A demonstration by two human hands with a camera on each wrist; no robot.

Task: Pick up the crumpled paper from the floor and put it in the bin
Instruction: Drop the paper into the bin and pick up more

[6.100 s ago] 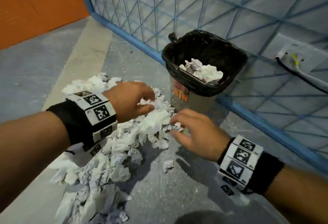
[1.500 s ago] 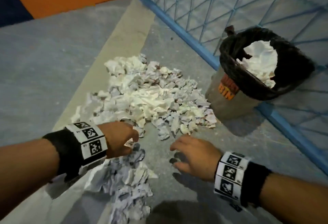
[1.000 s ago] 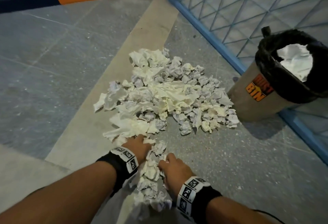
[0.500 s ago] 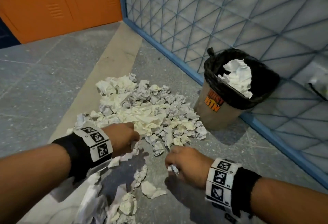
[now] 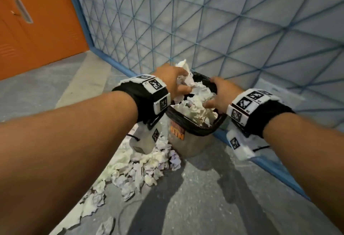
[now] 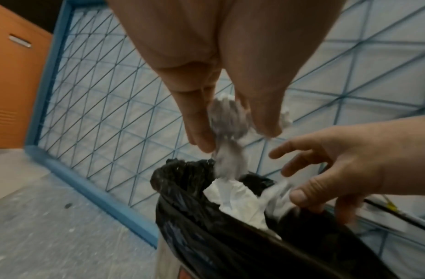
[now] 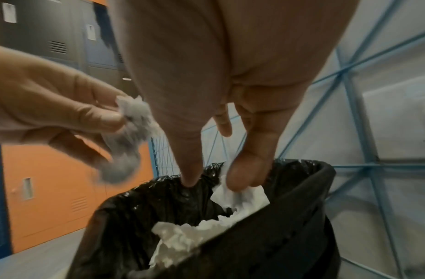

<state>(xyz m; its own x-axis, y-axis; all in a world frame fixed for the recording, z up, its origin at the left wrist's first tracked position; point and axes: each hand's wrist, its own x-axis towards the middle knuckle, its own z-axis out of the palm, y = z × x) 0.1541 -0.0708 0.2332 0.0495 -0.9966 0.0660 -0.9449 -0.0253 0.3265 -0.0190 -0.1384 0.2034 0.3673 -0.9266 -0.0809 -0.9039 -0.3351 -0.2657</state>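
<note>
**Both hands arrive over the bin**

Half a second after gathering on the floor, the left hand [image 5: 172,83] hangs above the bin [image 5: 193,132], its grip pinched on crumpled paper [image 6: 226,120]. The right hand [image 5: 221,95] spreads its fingers [image 6: 299,147], grip apart and empty. The floor pile [image 5: 141,167] remains, so the task continues.

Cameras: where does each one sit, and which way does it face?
Head: above, looking down at bin; both forearms, left hand, right hand.
Left wrist: along left hand toward bin; right hand too.
Right wrist: along right hand into bin; left hand too.
Shared: bin, paper.
</note>
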